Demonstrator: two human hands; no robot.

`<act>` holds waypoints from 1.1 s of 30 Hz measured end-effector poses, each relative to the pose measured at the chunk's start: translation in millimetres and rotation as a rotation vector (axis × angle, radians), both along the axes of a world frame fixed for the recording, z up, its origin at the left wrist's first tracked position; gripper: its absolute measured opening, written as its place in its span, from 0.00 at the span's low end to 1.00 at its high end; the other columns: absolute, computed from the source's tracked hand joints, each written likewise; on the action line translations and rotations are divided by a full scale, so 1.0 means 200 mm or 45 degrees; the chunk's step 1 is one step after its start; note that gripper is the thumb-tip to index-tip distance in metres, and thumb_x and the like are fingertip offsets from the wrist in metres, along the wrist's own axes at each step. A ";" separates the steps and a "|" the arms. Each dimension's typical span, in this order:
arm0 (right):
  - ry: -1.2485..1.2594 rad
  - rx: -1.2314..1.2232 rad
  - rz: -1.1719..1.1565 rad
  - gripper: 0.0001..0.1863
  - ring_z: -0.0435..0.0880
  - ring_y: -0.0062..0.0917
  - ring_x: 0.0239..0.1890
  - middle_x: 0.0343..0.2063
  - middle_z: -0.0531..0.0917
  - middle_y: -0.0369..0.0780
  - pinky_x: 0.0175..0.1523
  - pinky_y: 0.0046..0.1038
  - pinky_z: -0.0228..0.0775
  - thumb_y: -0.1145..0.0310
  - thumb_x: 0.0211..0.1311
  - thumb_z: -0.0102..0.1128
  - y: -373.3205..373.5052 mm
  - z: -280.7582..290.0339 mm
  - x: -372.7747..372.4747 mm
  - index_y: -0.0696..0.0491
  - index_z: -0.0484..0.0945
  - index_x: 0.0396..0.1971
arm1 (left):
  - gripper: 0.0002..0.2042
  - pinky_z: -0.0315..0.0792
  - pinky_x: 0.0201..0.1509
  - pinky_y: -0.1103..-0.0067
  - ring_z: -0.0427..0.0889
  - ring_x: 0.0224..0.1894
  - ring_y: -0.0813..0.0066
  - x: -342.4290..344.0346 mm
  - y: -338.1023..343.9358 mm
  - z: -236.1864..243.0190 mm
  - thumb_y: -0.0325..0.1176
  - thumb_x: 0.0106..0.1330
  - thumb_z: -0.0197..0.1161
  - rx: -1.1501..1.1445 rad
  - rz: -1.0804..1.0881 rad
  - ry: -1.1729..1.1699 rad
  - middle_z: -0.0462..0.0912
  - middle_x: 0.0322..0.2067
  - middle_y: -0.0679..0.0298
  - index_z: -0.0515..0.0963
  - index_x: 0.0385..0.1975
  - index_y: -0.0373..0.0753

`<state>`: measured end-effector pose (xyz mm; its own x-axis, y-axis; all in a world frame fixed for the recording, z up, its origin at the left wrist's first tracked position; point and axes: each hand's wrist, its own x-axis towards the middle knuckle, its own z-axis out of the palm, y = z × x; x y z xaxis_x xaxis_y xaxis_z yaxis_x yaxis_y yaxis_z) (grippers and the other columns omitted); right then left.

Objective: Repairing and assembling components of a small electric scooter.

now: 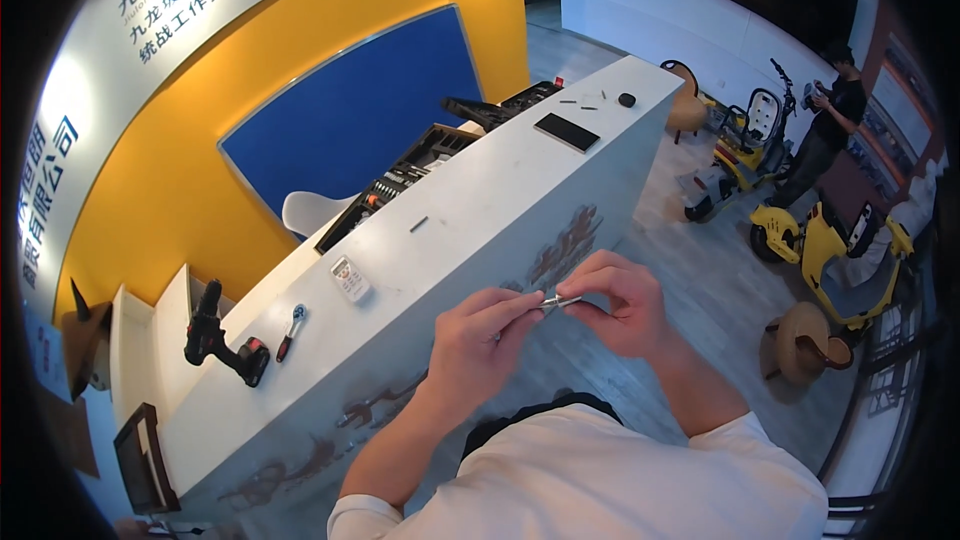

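Note:
In front of my body, both hands hold a small, slim silvery metal piece [551, 303]; its exact kind is too small to tell. The thumb and fingers of my left hand [478, 340] pinch one end. At the other end, the closed fingertips of my right hand [622, 308] grip it, and a thin dark tip shows by them. Nearest on the white counter [460, 240] lie a white remote control [350, 280] and a thin grey bit [419, 224]. Farther left are a ratchet wrench [291, 333] with a blue head and a black cordless drill [222, 336].
A black phone [567, 132], a round black object [627, 100] and several small bits lie toward the counter's far end. Open toolboxes [400, 175] sit behind it, near a white chair [315, 212]. Yellow scooters [850, 270], a stool [800, 342] and a person [830, 125] are at right.

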<state>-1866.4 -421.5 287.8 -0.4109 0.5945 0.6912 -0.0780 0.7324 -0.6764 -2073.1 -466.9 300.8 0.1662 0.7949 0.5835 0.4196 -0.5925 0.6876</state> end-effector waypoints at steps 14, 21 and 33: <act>0.011 -0.172 0.103 0.11 0.83 0.24 0.37 0.34 0.79 0.41 0.43 0.24 0.79 0.89 0.50 0.63 0.05 -0.08 -0.03 0.61 0.78 0.33 | 0.09 0.77 0.33 0.79 0.84 0.31 0.67 -0.02 0.05 -0.05 0.20 0.59 0.63 -0.189 -0.037 0.012 0.84 0.32 0.59 0.83 0.39 0.37; -0.002 -0.385 0.073 0.09 0.83 0.20 0.36 0.32 0.80 0.39 0.43 0.21 0.79 0.86 0.55 0.61 0.09 -0.14 -0.06 0.60 0.78 0.36 | 0.08 0.76 0.31 0.79 0.83 0.27 0.70 -0.06 0.10 -0.09 0.20 0.59 0.63 -0.245 -0.052 0.156 0.83 0.29 0.59 0.83 0.38 0.35; -0.231 -0.204 0.140 0.12 0.84 0.24 0.34 0.30 0.81 0.41 0.37 0.22 0.79 0.86 0.50 0.64 0.20 -0.10 -0.15 0.61 0.80 0.36 | 0.09 0.73 0.28 0.82 0.81 0.25 0.75 -0.11 0.14 -0.16 0.20 0.57 0.65 -0.352 -0.005 0.042 0.82 0.25 0.58 0.83 0.38 0.35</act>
